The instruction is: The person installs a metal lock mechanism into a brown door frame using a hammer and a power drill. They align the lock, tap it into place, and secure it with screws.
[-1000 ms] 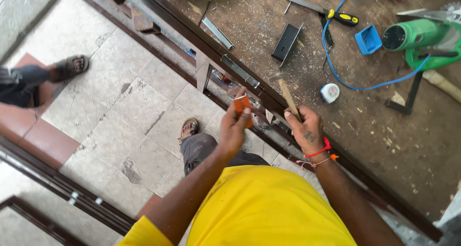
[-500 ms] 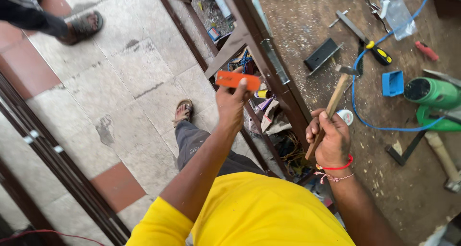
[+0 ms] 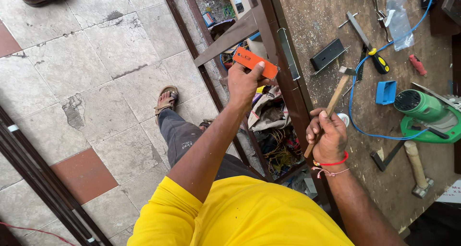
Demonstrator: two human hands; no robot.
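While the dark brown metal frame rail (image 3: 283,78) lies along the edge of the workbench (image 3: 336,15), note the following:

- Left hand (image 3: 245,82): clenched around an orange flat tool (image 3: 256,62), held above the rail, close to the silver strip (image 3: 289,54) mounted on it.
- Right hand (image 3: 327,136): gripping the wooden handle of a hammer (image 3: 336,94), head up, just right of the rail.
- Judgement: seat the orange tool squarely before striking; keep the thumb off its struck end.
- Judgement: use short, controlled blows, clear of the blue cable (image 3: 357,106).
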